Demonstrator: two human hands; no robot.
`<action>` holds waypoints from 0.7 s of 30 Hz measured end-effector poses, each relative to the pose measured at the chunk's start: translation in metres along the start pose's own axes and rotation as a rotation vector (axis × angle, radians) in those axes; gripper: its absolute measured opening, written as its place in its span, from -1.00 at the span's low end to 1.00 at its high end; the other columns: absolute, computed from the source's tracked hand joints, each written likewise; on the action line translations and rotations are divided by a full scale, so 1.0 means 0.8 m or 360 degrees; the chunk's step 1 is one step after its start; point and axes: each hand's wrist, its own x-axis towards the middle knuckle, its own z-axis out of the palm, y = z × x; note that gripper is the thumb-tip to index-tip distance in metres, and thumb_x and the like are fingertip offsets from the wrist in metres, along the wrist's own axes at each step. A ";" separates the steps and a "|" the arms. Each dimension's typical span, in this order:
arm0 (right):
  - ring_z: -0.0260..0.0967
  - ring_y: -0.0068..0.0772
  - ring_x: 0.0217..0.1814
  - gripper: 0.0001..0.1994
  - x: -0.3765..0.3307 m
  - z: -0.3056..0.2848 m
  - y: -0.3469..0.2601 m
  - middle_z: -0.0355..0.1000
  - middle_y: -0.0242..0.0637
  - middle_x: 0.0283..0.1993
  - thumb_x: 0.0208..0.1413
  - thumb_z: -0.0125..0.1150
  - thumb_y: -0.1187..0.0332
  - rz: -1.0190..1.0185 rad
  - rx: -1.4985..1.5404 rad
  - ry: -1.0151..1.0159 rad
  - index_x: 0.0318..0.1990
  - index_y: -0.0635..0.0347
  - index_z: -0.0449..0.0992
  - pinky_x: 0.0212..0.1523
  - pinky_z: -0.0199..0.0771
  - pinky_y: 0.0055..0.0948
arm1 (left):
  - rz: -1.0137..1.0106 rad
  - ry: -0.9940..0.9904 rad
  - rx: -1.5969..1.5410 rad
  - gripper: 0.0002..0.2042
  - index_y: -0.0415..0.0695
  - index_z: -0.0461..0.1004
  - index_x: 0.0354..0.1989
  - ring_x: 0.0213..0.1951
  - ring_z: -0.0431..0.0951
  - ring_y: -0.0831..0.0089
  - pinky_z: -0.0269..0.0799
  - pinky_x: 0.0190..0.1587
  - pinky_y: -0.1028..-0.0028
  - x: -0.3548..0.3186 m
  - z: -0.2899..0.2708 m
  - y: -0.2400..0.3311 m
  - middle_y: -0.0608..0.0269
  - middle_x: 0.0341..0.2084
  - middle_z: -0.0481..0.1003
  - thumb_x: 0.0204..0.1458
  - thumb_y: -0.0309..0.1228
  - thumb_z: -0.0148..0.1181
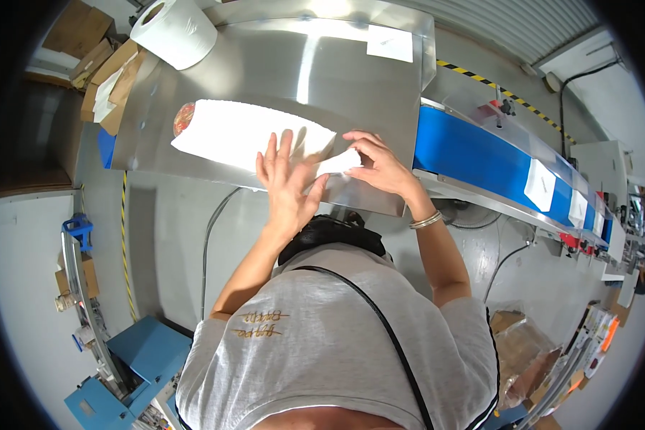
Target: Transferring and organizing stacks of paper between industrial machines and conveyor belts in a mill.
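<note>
Steel bench (279, 64) carries white foam-wrapped bundle (247, 132) at centre, round reddish end (183, 119) showing at bundle's left; left hand (285, 179) flat, fingers spread, grip released, pressing bundle's right part; right hand (380, 166) grip pinching wrap's right end (340, 162); paper roll (175, 30) beyond bundle; blue conveyor (473, 161) right of bundle.

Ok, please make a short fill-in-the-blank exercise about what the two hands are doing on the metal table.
1. The left hand lies flat on the white ____ wrap.
2. The right hand pinches the wrap's ____ end.
3. The roll of white paper stands on the steel table near its far ____ corner.

Missing words: foam; right; left
</note>
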 end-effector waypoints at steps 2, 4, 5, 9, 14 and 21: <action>0.29 -0.53 -0.02 -0.61 -0.017 -0.009 0.010 0.34 -0.34 -0.03 0.05 0.23 0.39 0.0728 0.0891 -0.0056 0.02 0.22 0.30 -0.06 0.38 -0.49 | -0.0116 0.0029 0.0066 -0.62 -0.07 0.44 -0.01 0.29 -0.02 -0.03 -0.27 0.26 -0.02 -0.001 -0.001 -0.009 -0.02 0.23 0.11 -0.06 -0.34 0.23; 0.31 -0.64 -0.21 -0.74 -0.043 -0.030 0.058 0.38 -0.41 -0.19 0.15 0.13 0.37 0.0798 0.0443 0.0328 -0.05 0.25 0.33 -0.19 0.37 -0.58 | -0.0126 0.0090 0.0193 -0.66 -0.09 0.45 -0.03 0.26 0.07 0.02 -0.13 0.25 0.04 -0.004 0.003 -0.025 0.03 0.18 0.19 -0.05 -0.45 0.21; 0.15 -0.59 -0.44 -0.77 -0.058 -0.042 0.090 0.19 -0.44 -0.49 0.13 0.16 0.26 0.0557 -0.0384 0.0650 -0.29 0.22 0.32 -0.46 0.25 -0.44 | -0.0136 0.0094 0.0190 -0.66 -0.09 0.45 -0.03 0.26 0.07 0.02 -0.13 0.25 0.04 -0.003 0.003 -0.026 0.03 0.18 0.19 -0.05 -0.45 0.21; 0.35 -0.10 -0.37 -0.59 -0.121 -0.135 0.158 0.41 -0.03 -0.34 0.08 0.15 0.07 0.1300 -0.0349 0.1130 -0.18 0.29 0.40 -0.31 0.35 -0.29 | -0.0070 0.0128 0.0146 -0.69 -0.10 0.50 -0.11 0.20 0.17 0.05 0.01 0.21 0.05 0.000 0.004 -0.029 0.11 0.09 0.30 -0.09 -0.57 0.20; 0.37 0.00 -0.09 -0.47 -0.101 -0.136 0.098 0.42 0.02 -0.13 -0.07 0.29 0.12 0.0969 -0.1892 0.1251 -0.04 0.34 0.38 -0.08 0.35 -0.15 | -0.0021 0.0167 0.0166 -0.73 -0.09 0.55 -0.20 0.20 0.19 0.07 0.01 0.20 0.04 -0.002 0.006 -0.030 0.13 0.08 0.32 -0.13 -0.59 0.22; 0.27 -0.30 0.06 -0.45 0.023 -0.023 -0.017 0.30 -0.26 0.08 -0.11 0.35 0.35 0.0269 0.0291 -0.0141 0.11 0.00 0.33 -0.01 0.35 -0.41 | 0.0001 -0.0003 0.0091 -0.74 -0.03 0.57 -0.24 0.26 0.08 0.02 -0.20 0.26 0.02 0.002 -0.005 -0.022 0.11 0.17 0.24 -0.15 -0.60 0.20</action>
